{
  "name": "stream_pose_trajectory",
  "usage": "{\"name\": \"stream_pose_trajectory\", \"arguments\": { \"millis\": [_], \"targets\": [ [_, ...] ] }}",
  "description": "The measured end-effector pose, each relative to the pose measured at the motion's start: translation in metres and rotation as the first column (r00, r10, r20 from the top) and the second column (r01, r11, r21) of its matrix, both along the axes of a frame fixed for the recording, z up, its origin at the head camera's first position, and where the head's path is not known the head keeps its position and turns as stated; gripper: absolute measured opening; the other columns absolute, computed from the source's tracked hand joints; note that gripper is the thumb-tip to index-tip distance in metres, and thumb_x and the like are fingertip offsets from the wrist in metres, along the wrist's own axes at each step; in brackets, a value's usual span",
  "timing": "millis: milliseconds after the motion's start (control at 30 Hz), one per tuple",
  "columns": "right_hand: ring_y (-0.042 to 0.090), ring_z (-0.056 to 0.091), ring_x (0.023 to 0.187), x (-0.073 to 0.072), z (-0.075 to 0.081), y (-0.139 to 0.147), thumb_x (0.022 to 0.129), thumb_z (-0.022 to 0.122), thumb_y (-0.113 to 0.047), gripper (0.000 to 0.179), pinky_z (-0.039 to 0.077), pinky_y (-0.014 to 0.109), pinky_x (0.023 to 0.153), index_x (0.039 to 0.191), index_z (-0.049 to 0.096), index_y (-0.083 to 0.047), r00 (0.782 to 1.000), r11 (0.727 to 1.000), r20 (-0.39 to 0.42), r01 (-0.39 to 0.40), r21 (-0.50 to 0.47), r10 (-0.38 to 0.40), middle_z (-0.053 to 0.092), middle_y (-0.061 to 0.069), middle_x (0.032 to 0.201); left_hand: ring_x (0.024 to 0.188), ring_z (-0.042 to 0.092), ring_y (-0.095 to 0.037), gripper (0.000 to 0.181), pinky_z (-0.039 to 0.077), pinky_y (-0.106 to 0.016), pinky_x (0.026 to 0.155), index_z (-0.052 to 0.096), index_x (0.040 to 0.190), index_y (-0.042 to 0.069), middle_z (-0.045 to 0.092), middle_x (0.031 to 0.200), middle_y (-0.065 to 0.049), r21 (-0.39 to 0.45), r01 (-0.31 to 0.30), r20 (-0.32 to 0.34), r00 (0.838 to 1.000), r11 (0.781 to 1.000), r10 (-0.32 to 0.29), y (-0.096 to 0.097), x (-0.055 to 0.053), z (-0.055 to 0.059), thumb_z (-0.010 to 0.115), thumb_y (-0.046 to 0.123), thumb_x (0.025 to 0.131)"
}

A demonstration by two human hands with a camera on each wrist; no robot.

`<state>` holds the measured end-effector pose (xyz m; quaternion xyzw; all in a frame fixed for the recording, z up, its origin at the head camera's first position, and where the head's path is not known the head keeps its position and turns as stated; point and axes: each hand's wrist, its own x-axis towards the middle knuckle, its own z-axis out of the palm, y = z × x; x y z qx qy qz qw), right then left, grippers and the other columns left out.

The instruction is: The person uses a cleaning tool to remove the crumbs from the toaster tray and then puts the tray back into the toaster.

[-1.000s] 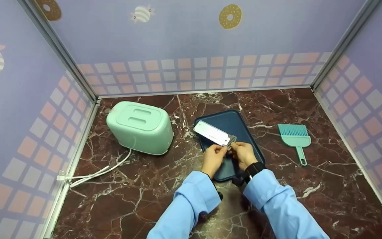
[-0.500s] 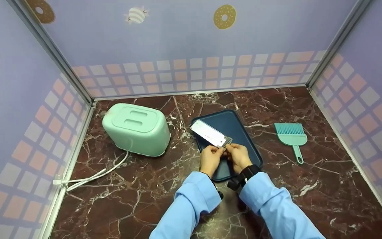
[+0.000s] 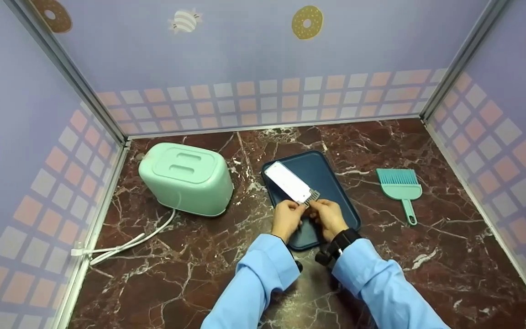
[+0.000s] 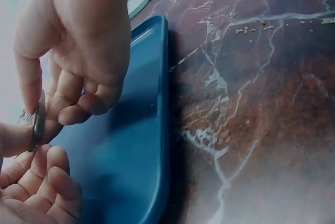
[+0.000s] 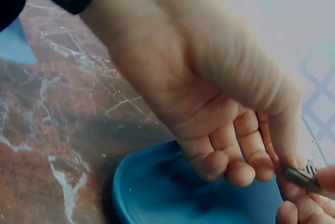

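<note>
A flat shiny panel like a toaster crumb tray [image 3: 288, 182], with a slotted end, is held at a slant over the dark blue serving tray [image 3: 322, 173]. My left hand [image 3: 286, 221] pinches the slotted end between thumb and fingertips. Beside it, my right hand [image 3: 329, 219] pinches the same end at its right corner. Seen edge-on in the left wrist view, the panel's thin rim [image 4: 37, 130] sits between the fingertips of both hands, over the serving tray. In the right wrist view, the slotted end [image 5: 302, 177] shows at the fingertips; the rest is out of frame.
A mint green toaster [image 3: 190, 183] stands to the left, its white cord [image 3: 153, 233] running to the left wall. On the right lies a green brush [image 3: 400, 189], bristles pointing away. Crumbs [image 4: 261, 26] are scattered on the marbled surface. Patterned panels enclose three sides.
The head view has shifted slightly. The panel's far end has swung a little farther away over the serving tray, and its face looks brighter. Both hands keep their pinch.
</note>
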<state>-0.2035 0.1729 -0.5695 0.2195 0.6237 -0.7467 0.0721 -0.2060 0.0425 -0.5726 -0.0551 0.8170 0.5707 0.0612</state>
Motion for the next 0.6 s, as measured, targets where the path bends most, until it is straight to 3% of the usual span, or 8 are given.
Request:
{"name": "stream_pose_trajectory", "arguments": {
  "millis": [133, 300, 467, 600],
  "targets": [
    [0.017, 0.058, 0.066, 0.0, 0.0, 0.003, 0.101, 0.064, -0.013, 0.016, 0.043, 0.027, 0.06, 0.094, 0.064, 0.001, 1.0, 1.0, 0.013, -0.023, 0.004, 0.023, 0.066, 0.006, 0.075, 0.049, 0.059, -0.013, 0.015, 0.044, -0.021, 0.043, 0.067, 0.095, 0.001, 0.069, 0.073, -0.014, 0.067, 0.018, 0.06, 0.998, 0.998, -0.022, -0.004, -0.001, 0.002, 0.07, 0.015, 0.096],
    [0.016, 0.06, 0.065, -0.002, 0.002, 0.009, 0.105, 0.06, -0.027, 0.029, 0.044, 0.027, 0.062, 0.107, 0.063, 0.002, 1.0, 0.999, 0.005, -0.022, 0.042, 0.022, 0.063, 0.003, 0.075, 0.051, 0.059, -0.013, 0.015, 0.048, -0.024, 0.045, 0.066, 0.1, -0.003, 0.07, 0.082, -0.021, 0.147, 0.043, 0.118, 0.991, 0.988, -0.061, -0.01, 0.0, 0.005, 0.069, 0.012, 0.097],
    [0.014, 0.059, 0.062, -0.004, 0.003, 0.016, 0.108, 0.054, -0.025, 0.033, 0.046, 0.026, 0.06, 0.112, 0.063, 0.007, 0.999, 0.994, -0.02, -0.035, 0.102, 0.037, 0.062, 0.001, 0.071, 0.052, 0.059, -0.012, 0.012, 0.051, -0.025, 0.046, 0.066, 0.096, -0.003, 0.069, 0.082, -0.019, 0.189, 0.075, 0.14, 0.985, 0.979, -0.102, -0.014, 0.001, 0.005, 0.069, 0.009, 0.096],
    [0.012, 0.059, 0.06, -0.004, 0.001, 0.018, 0.107, 0.055, -0.018, 0.029, 0.047, 0.025, 0.058, 0.11, 0.064, 0.01, 0.997, 0.986, -0.036, -0.058, 0.159, 0.064, 0.064, 0.001, 0.069, 0.054, 0.06, -0.012, 0.011, 0.051, -0.024, 0.047, 0.066, 0.097, -0.003, 0.068, 0.083, -0.017, 0.242, 0.065, 0.16, 0.981, 0.968, -0.106, -0.017, 0.001, 0.004, 0.067, 0.008, 0.097]
  ]
}}
